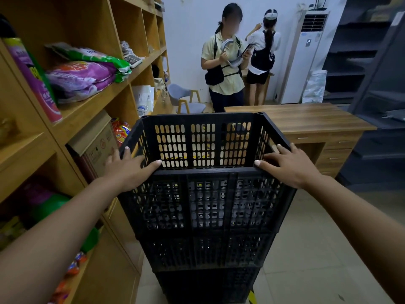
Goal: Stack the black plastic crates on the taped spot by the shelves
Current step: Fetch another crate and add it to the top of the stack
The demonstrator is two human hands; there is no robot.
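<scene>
Both hands, the left hand (125,170) and right hand (289,166), are resting spread-fingered on the near rim of the top black perforated plastic crate (203,145), seemingly finishing a three-high stack beside the wooden shelves (122,88), over yellow-black floor tape (252,297).

Both arms are stretched out forward and bare, coming in from the bottom corners. The left hand (126,170) sits palm down, fingers pretty much straight and spread, thumb pointing in toward the middle. The right hand (289,165) mirrors it, also palm down with fingers fanned out and thumb angled inward. Neither hand looks curled, and the wrists are roughly level.
</scene>
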